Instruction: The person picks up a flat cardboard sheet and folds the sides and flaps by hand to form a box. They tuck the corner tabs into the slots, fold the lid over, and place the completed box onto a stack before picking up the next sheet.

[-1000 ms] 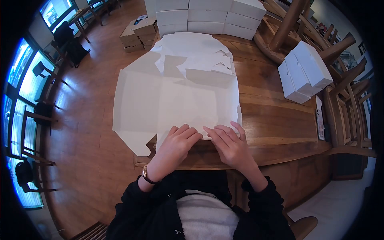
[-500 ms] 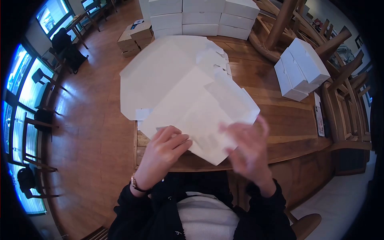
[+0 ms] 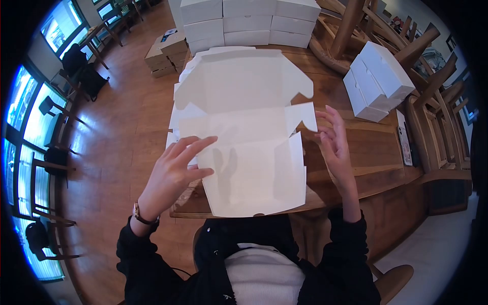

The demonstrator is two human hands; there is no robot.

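Observation:
A white cardboard box blank (image 3: 249,157) lies unfolded on the wooden table, its wide flap pointing away from me and its near edge at the table's front edge. More white cardboard shows beneath it. At the blank's left edge is my left hand (image 3: 175,170), fingers apart, thumb and fingertips over the border of the card. Beside the small right side flap (image 3: 304,118), my right hand (image 3: 336,145) is raised with its fingers spread and curved. Whether its fingertips touch that flap is unclear.
White boxes (image 3: 247,24) are stacked at the table's back, and more white boxes (image 3: 378,84) stand at the right. A phone (image 3: 405,140) lies near the table's right edge (image 3: 376,178). Wooden chairs (image 3: 447,122) are beyond it. Brown cartons (image 3: 165,53) sit at the back left.
The white blank has turned so that its near edge faces me, with its side flaps now raised. Both hands have moved apart, left hand leftward, right hand rightward and up, fingers opened.

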